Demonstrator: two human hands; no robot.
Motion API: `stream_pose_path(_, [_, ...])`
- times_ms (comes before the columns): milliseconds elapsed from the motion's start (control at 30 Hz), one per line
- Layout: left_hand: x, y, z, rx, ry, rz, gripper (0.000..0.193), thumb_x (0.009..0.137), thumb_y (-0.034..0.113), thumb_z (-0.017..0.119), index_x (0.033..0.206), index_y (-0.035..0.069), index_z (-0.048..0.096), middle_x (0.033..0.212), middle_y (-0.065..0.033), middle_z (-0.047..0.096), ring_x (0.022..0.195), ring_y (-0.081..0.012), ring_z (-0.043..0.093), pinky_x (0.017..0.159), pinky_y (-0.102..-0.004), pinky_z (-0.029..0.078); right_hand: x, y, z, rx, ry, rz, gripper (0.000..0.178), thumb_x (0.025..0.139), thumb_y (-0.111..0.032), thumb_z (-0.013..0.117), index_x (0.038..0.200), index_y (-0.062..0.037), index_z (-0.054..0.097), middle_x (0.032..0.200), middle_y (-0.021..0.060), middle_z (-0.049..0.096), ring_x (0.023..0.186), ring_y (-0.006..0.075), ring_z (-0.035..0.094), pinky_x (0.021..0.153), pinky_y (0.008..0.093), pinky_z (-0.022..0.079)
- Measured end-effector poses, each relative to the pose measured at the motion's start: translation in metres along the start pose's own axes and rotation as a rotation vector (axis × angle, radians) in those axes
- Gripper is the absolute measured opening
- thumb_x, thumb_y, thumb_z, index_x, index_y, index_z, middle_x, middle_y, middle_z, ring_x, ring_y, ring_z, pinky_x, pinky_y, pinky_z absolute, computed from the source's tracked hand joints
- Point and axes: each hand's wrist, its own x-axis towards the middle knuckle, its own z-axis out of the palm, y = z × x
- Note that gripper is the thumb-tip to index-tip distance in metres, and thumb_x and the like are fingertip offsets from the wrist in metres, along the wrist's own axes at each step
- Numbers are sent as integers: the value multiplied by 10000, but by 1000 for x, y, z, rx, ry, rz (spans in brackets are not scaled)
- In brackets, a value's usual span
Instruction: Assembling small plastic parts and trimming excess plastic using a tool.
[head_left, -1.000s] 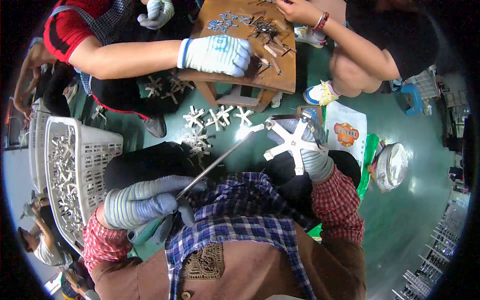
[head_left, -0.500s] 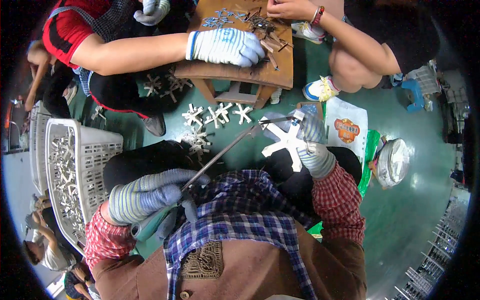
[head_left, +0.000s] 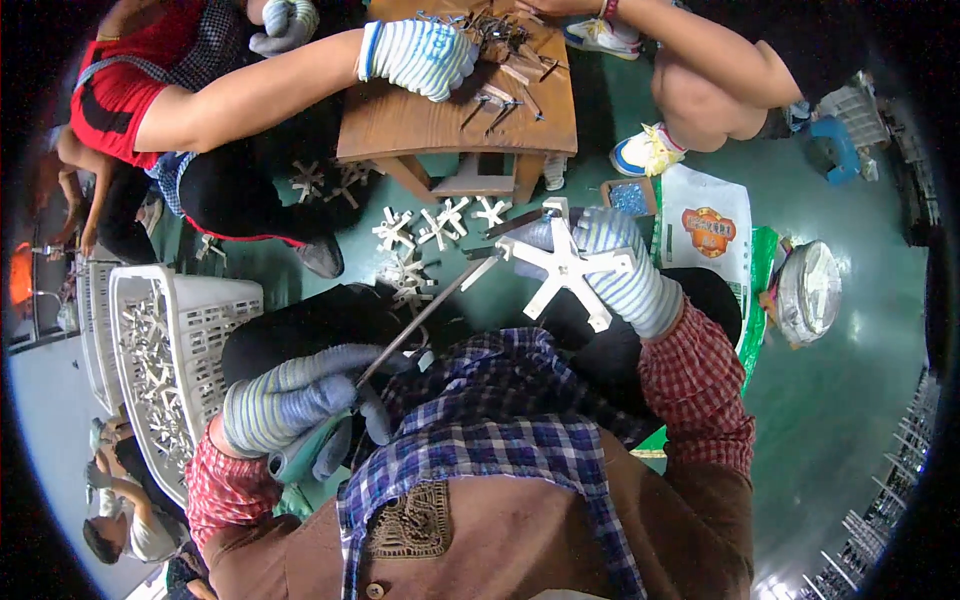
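My left hand, in a grey-and-white striped glove, is closed around a tool with a long thin metal shaft and a teal handle. The shaft slants up to the right, its far end beside one arm of a white five-armed star-shaped piece. My right hand, gloved alike, holds that star from behind and from its right side; some of its fingers are hidden by the piece. A dark narrow strip sticks out leftward by the star's upper arms; what it joins is unclear.
More white stars lie on the green floor ahead. A white basket full of small pieces stands left. Beyond is a wooden stool with metal parts, where a co-worker's gloved hand rests. Right are a sack and a wrapped roll.
The star has turned in my right hand, which now sits higher and more behind it. The co-worker's gloved hand has shifted left on the stool. My left hand keeps its grip on the tool.
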Motion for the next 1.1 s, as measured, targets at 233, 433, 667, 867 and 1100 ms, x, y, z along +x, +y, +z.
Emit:
stream_pose_path(233, [3,-6,-1,-16,-3,0,658,941,396,547,1393,-32,333,933,-230,661,479,-192,628,390,-257,482,-9,8,9,267,1,63,164,813,-235,600,898,-106,657,772,80,618,716,282,600,627,400,493])
stream_pose_path(433, [3,-7,1,2,40,-1,642,944,379,547,1390,-35,343,930,-228,661,457,-180,610,384,-249,470,-8,6,7,291,45,43,169,798,-245,596,889,-113,653,795,80,627,742,275,611,649,395,499])
stream_pose_path(667, [8,-4,3,13,37,-15,631,946,383,543,1382,-35,362,917,-223,664,451,-173,603,382,-244,464,-12,10,19,342,58,99,159,786,-258,622,771,-100,624,738,71,615,678,261,602,610,385,492])
stream_pose_path(867, [6,-2,8,88,93,-21,617,946,387,542,1373,-31,384,900,-204,669,440,-163,592,379,-241,458,-14,12,22,296,83,128,198,771,-247,641,672,-91,570,656,73,583,630,244,598,579,360,486])
stream_pose_path(1100, [8,2,4,195,103,-100,580,962,363,526,1378,-16,386,901,-180,669,443,-148,583,383,-234,448,-5,7,-1,261,69,-53,201,785,-289,622,756,-94,655,716,101,628,664,288,619,597,400,488])
